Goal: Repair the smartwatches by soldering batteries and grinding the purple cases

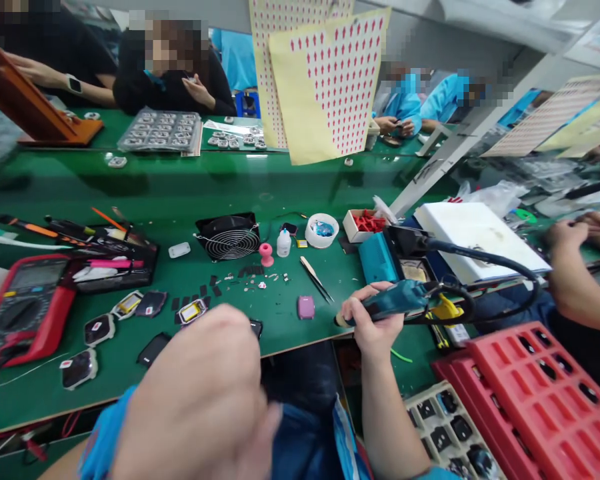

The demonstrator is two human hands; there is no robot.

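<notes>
My left hand [195, 393] is large, close to the camera and blurred, raised over the front of the bench. Its fingers are curled into a fist, and anything inside them is hidden. My right hand [373, 323] is wrapped around a teal handpiece [397, 299] with a thick black hose, above the bench's front edge. A small purple square case [306, 307] lies left of this hand, near a pair of tweezers [317, 280]. Beyond my left hand, a watch-like casing with a yellow part [193, 311] and several small black pieces rest on the green bench.
A red multimeter [27, 303] and a tool holder [115, 263] stand left. A fan [229, 238], white bottle [283, 243] and round white tub [322, 230] are at the back. Red trays [555, 393] stand right, near another person's hands [575, 233]. Sticker sheets [330, 87] hang ahead.
</notes>
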